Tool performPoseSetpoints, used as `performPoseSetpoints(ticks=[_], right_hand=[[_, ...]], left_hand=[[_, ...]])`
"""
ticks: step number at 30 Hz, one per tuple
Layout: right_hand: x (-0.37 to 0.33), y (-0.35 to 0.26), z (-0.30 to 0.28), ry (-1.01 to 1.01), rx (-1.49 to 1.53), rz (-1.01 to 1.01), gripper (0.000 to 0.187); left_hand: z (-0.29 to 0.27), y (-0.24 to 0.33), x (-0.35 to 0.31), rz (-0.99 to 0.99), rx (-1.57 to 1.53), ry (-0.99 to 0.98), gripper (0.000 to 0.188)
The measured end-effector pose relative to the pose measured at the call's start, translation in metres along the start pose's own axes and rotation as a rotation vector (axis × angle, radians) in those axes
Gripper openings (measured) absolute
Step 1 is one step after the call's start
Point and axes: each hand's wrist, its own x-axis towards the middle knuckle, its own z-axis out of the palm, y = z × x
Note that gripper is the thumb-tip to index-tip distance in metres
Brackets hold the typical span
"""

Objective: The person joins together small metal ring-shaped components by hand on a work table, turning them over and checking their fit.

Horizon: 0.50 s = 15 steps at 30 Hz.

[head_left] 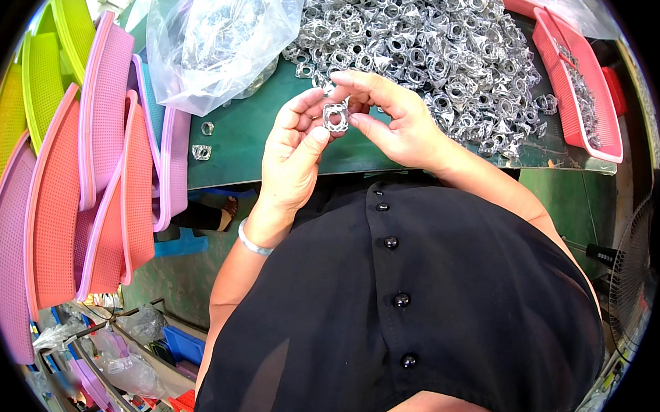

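Note:
A small shiny silver metal part (336,117) with a round hole through it is gripped between the thumb and fingers of my left hand (294,147). My right hand (391,114) curves around the far right side of this part, its thumb and index finger apart. Its other fingers are partly hidden behind the part, and whether they touch it I cannot make out. Just beyond both hands, a large heap of similar silver parts (418,51) covers the green table (233,157). Two loose parts, one a square silver piece (201,152), lie on the table left of my left hand.
A clear plastic bag (223,43) with silver parts sits at the back left. At the right edge stands a pink basket (605,137) with small metal pieces. Stacked colourful plastic baskets (53,216) crowd the left side. A fan (631,267) is at far right.

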Motion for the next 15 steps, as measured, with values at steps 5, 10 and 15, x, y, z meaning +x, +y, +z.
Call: performPoseSetpoints(ticks=[5,10,15], right_hand=[[0.002,0.004,-0.008,0.04,-0.139,-0.001,0.05],[0.004,0.024,-0.022,-0.033,-0.569,0.051,0.032],[0.004,0.026,-0.012,-0.161,-0.917,0.059,0.021]], left_hand=[[-0.005,0.002,0.0,-0.075,-0.174,0.041,0.039],[-0.027,0.001,-0.003,-0.15,-0.325,0.177,0.04],[-0.035,-0.002,-0.005,-0.26,-0.252,0.251,0.031]])
